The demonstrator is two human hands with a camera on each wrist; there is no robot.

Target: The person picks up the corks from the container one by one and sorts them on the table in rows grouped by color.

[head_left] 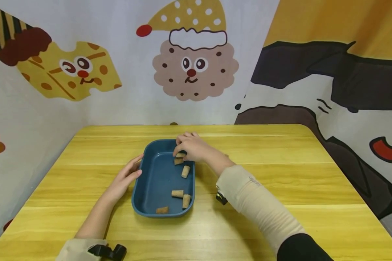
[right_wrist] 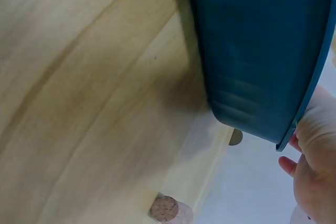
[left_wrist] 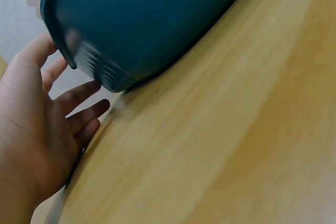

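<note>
A blue tray (head_left: 163,215) with rounded corners holds several tapered cork stoppers, among them a cork (head_left: 185,172) on the right, a cork (head_left: 177,193) and a darker cork (head_left: 162,210) toward the front. My left hand (head_left: 125,179) rests against the tray's left side, its fingers loosely spread along the outer wall in the left wrist view. Reaching over the back right corner, my right hand (head_left: 193,146) pinches a cork (head_left: 180,155) between thumb and forefinger, just above another cork (head_left: 178,161). In the right wrist view the tray wall hides those fingertips.
A further cork (right_wrist: 164,208) stands on the wooden table (head_left: 281,181) outside the tray, mostly hidden behind my right wrist in the head view. Behind the table's back edge hangs a cloth (head_left: 124,108) printed with cartoon figures.
</note>
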